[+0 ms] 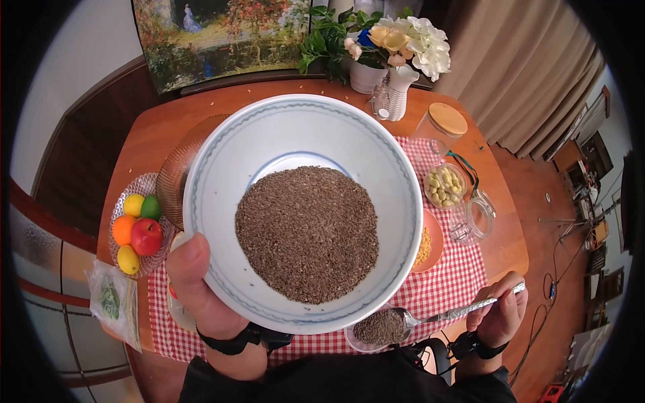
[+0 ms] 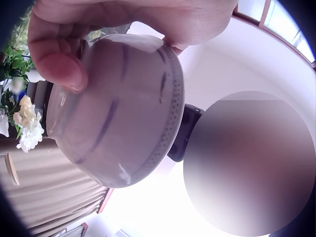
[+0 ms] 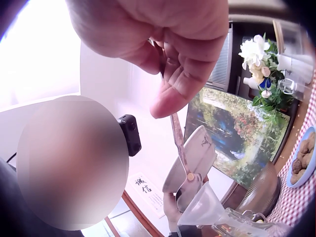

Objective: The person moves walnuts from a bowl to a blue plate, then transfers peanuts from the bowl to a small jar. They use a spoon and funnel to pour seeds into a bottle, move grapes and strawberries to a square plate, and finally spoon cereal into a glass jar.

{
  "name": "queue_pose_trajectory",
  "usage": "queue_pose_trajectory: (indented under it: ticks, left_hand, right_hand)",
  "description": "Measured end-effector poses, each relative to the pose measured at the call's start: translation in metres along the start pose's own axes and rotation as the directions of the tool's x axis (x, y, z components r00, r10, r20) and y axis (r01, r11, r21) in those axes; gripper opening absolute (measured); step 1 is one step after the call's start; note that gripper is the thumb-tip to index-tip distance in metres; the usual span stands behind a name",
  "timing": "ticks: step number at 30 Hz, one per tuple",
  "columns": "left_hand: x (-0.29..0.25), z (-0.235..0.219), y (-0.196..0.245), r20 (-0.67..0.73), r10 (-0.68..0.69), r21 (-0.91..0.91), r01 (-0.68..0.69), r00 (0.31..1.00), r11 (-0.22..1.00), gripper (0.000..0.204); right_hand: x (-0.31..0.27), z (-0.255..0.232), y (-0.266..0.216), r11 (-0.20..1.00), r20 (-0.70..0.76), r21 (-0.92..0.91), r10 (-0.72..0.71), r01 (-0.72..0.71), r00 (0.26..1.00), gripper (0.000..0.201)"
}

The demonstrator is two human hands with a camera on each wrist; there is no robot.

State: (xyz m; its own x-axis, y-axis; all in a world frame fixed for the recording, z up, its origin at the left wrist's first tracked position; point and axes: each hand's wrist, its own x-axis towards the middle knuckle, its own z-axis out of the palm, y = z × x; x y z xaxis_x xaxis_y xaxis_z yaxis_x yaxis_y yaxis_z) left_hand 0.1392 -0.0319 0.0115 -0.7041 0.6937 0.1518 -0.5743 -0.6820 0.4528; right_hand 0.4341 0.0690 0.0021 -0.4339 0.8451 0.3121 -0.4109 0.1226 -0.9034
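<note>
A white bowl [image 1: 201, 221] with blue bands, holding a mound of small dark seeds [image 1: 306, 232], is raised high over the table. My left hand [image 1: 201, 289] grips it at its left side, thumb at the rim; in the left wrist view, fingers [image 2: 61, 71] curl against the bowl's [image 2: 123, 113] underside. My right hand [image 1: 504, 312] pinches the handle of a metal spoon [image 1: 463, 310]. The spoon's bowl end meets the white funnel [image 3: 200, 207], which contains more dark seeds [image 1: 379, 328]. Below the funnel, a glass jar [image 3: 242, 228] shows in the right wrist view.
A fruit dish [image 1: 166, 247] and a plastic bag [image 1: 114, 305] lie left. Right are a jar with a wooden lid [image 1: 447, 119], a jar of greenish pieces [image 1: 445, 186], an open clip-top jar [image 1: 476, 218] and an orange plate [image 1: 435, 232]. Flower vases [image 1: 398, 101] stand behind.
</note>
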Motion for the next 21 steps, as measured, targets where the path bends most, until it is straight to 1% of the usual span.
queue_pose_trajectory:
  ticks: [2, 7, 12, 14, 15, 17, 19, 21]
  left_hand:
    - [0.0, 0.0, 0.0, 0.002, -0.001, -0.011, 0.001, 1.0, 1.0, 0.057]
    - [0.001, -0.002, 0.001, -0.009, 0.011, 0.048, -0.01, 1.0, 0.999, 0.057]
    - [0.001, -0.001, 0.0, -0.021, 0.019, 0.044, -0.018, 1.0, 0.999, 0.057]
    - [0.001, 0.0, 0.001, -0.022, 0.022, 0.037, -0.021, 1.0, 0.999, 0.057]
    - [0.001, 0.0, 0.001, -0.02, 0.019, 0.033, -0.019, 1.0, 0.999, 0.057]
    - [0.001, -0.002, 0.002, -0.019, 0.016, 0.028, -0.016, 1.0, 0.999, 0.057]
    - [0.001, -0.007, 0.004, -0.033, -0.033, 0.064, 0.035, 0.999, 0.997, 0.067]
    - [0.0, -0.008, 0.004, -0.036, -0.034, 0.061, 0.036, 0.999, 0.997, 0.067]
  right_hand:
    - [0.001, 0.001, -0.001, 0.999, -0.007, -0.045, 0.011, -0.012, 1.0, 0.025]
    - [0.001, 0.003, -0.002, 0.999, -0.002, -0.052, 0.01, -0.01, 1.0, 0.025]
    - [0.004, 0.002, -0.004, 0.998, 0.013, -0.069, 0.007, -0.006, 1.0, 0.025]
    - [0.006, 0.002, -0.001, 0.986, 0.105, -0.143, -0.075, 0.089, 0.992, 0.022]
    - [0.006, 0.002, -0.003, 0.986, 0.106, -0.144, -0.073, 0.088, 0.992, 0.022]
    - [0.006, 0.004, -0.008, 0.995, 0.037, -0.099, 0.001, 0.003, 0.999, 0.026]
    - [0.009, 0.006, -0.009, 0.994, 0.048, -0.105, -0.009, 0.014, 0.999, 0.026]
    - [0.012, 0.007, -0.01, 0.994, 0.06, -0.11, -0.02, 0.026, 0.998, 0.027]
